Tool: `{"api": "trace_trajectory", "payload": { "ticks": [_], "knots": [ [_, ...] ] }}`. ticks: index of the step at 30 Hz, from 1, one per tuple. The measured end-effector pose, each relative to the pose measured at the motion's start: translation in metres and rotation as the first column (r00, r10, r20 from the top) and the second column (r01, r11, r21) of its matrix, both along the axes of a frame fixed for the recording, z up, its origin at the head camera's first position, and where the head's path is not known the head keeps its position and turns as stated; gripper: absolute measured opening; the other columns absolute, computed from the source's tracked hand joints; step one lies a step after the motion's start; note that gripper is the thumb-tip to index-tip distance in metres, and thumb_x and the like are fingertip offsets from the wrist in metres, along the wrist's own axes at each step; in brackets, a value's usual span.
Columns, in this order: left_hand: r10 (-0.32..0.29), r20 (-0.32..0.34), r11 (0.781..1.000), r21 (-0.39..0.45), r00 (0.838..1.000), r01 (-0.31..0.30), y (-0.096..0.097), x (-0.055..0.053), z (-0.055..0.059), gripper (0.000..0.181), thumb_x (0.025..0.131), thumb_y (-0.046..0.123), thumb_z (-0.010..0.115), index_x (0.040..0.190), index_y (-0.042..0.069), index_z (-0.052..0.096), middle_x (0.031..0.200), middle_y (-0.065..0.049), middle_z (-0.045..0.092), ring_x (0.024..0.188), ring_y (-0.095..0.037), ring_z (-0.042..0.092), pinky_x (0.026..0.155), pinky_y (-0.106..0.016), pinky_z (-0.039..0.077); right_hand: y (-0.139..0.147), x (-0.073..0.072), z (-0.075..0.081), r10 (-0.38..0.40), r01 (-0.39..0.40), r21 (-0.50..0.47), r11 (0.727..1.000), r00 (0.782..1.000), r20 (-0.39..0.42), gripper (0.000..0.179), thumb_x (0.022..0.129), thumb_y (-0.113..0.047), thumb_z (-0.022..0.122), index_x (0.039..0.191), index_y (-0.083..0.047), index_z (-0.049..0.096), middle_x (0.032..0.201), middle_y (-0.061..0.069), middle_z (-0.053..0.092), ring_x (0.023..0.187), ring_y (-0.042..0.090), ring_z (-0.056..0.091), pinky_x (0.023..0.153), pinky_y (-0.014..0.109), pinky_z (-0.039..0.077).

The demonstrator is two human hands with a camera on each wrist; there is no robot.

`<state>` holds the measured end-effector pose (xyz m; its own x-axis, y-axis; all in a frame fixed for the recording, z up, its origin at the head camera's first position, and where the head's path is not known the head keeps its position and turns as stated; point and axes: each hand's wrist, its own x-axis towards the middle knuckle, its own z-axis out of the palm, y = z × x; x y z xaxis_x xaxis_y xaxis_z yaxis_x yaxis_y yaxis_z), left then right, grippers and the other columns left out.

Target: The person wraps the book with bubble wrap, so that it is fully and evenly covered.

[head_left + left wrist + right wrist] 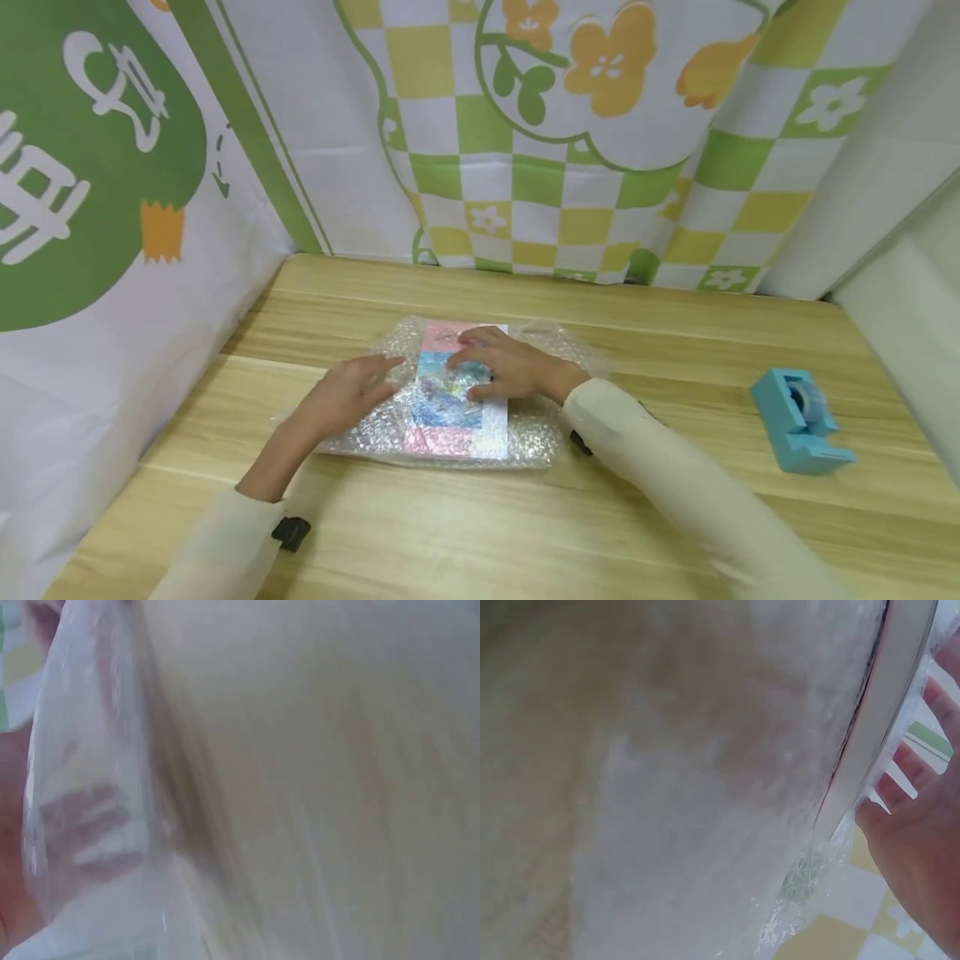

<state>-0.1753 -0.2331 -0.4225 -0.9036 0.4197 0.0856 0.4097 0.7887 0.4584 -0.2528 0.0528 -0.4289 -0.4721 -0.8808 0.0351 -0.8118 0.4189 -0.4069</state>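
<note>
A flat pink and blue book (450, 417) lies on a sheet of bubble wrap (536, 433) in the middle of the wooden table (675, 350). My left hand (348, 396) lies with straight fingers on the wrap's left part, beside the book. In the left wrist view its fingers (94, 825) show blurred through the wrap (90, 735). My right hand (506, 367) rests on the book's cover, fingers spread. The right wrist view shows the book's white edge (877, 727), the wrap (705, 825) and my right hand (922, 825) beside it.
A light blue tape dispenser (798, 421) stands on the table at the right. Patterned green, yellow and white cloth walls (570, 142) close in the back and left side. A pale wall (900, 275) bounds the right.
</note>
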Motion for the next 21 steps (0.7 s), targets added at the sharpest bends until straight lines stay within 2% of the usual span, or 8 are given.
{"api": "trace_trajectory", "payload": {
  "ticks": [2,5,8,10,14,17,19,21],
  "knots": [
    [0.14,-0.018,0.99,-0.01,0.99,-0.14,-0.012,0.004,0.004,0.04,0.089,0.029,0.054,0.123,0.008,0.054,0.111,-0.01,0.059,0.079,-0.021,0.058,0.071,-0.039,0.047,-0.001,0.0,0.0,-0.001,0.001,0.001,1.0,1.0,0.008,0.047,0.083,-0.047,0.056,0.125,-0.025,0.049,0.142,0.01,0.024,0.129,0.023,0.016,0.096,0.048,0.027],
    [0.328,0.041,0.944,-0.051,0.944,-0.325,-0.029,0.012,0.009,0.039,0.088,0.027,0.055,0.118,0.001,0.056,0.093,-0.015,0.063,0.056,-0.02,0.05,0.05,-0.036,0.043,-0.002,0.0,0.0,-0.002,0.002,0.005,1.0,1.0,0.009,0.047,0.083,-0.047,0.056,0.124,-0.025,0.049,0.142,0.01,0.025,0.129,0.024,0.016,0.096,0.049,0.028],
    [0.427,0.125,0.902,-0.122,0.895,-0.413,-0.045,0.019,0.01,0.044,0.086,0.028,0.057,0.115,-0.004,0.053,0.086,-0.018,0.063,0.057,-0.021,0.05,0.048,-0.035,0.041,-0.002,0.0,0.001,-0.006,0.006,0.009,1.0,1.0,0.006,0.047,0.083,-0.048,0.056,0.124,-0.026,0.049,0.141,0.01,0.025,0.129,0.025,0.017,0.095,0.049,0.029],
    [0.456,0.186,0.889,-0.147,0.87,-0.434,-0.053,0.022,0.009,0.049,0.085,0.03,0.058,0.115,-0.008,0.051,0.088,-0.02,0.061,0.06,-0.024,0.052,0.049,-0.036,0.041,-0.002,-0.001,0.001,-0.009,0.009,0.01,1.0,1.0,0.002,0.047,0.083,-0.048,0.056,0.124,-0.027,0.049,0.141,0.01,0.025,0.128,0.025,0.017,0.095,0.05,0.029],
    [0.469,0.248,0.883,-0.109,0.848,-0.456,-0.061,0.025,0.008,0.046,0.082,0.033,0.061,0.101,-0.009,0.056,0.084,-0.019,0.061,0.065,-0.024,0.055,0.054,-0.036,0.044,-0.002,0.0,0.001,-0.014,0.014,0.008,1.0,1.0,0.0,0.047,0.082,-0.048,0.057,0.123,-0.026,0.049,0.141,0.01,0.025,0.128,0.027,0.018,0.094,0.05,0.029],
    [0.456,0.28,0.885,-0.043,0.845,-0.464,-0.062,0.024,0.012,0.033,0.082,0.03,0.062,0.085,-0.002,0.058,0.071,-0.008,0.055,0.059,-0.018,0.048,0.05,-0.031,0.041,-0.002,0.0,0.0,-0.014,0.014,0.005,1.0,1.0,0.004,0.047,0.082,-0.047,0.058,0.124,-0.025,0.049,0.141,0.011,0.025,0.127,0.027,0.019,0.095,0.05,0.028],
    [0.439,0.307,0.882,0.035,0.845,-0.47,-0.061,0.024,0.018,0.028,0.082,0.027,0.062,0.081,0.0,0.056,0.071,-0.007,0.051,0.062,-0.018,0.044,0.051,-0.029,0.039,-0.002,0.001,0.001,-0.013,0.013,0.005,1.0,1.0,0.001,0.048,0.082,-0.046,0.058,0.124,-0.025,0.05,0.141,0.012,0.026,0.127,0.028,0.019,0.095,0.05,0.028],
    [0.41,0.341,0.868,0.139,0.846,-0.477,-0.059,0.025,0.024,0.024,0.082,0.021,0.063,0.083,-0.001,0.054,0.077,-0.008,0.051,0.066,-0.019,0.046,0.054,-0.03,0.041,-0.002,0.002,0.001,-0.016,0.016,0.006,1.0,1.0,0.001,0.048,0.082,-0.046,0.058,0.124,-0.024,0.05,0.141,0.012,0.026,0.128,0.028,0.019,0.095,0.05,0.028]
  ]
}}
